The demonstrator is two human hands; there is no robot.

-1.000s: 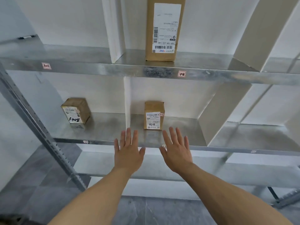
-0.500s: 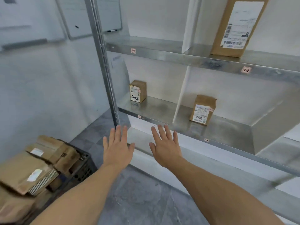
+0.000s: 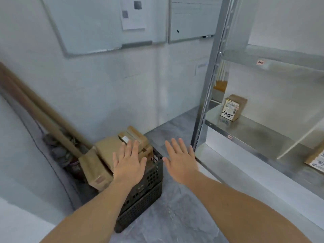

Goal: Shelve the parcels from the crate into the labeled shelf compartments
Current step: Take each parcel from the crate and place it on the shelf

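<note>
Two empty grips, fingers splayed: L grip [image 3: 128, 162] above crate [image 3: 145, 195] parcels [image 3: 105, 149], R grip [image 3: 180, 160] beside.

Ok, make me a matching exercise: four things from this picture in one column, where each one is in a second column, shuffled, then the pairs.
1 crate
2 small box
3 whiteboard
4 cardboard tube

a hung on the wall
b leaning at a slant
c on the floor, holding parcels
d on the metal shelf

Pairs: 1-c, 2-d, 3-a, 4-b
</note>
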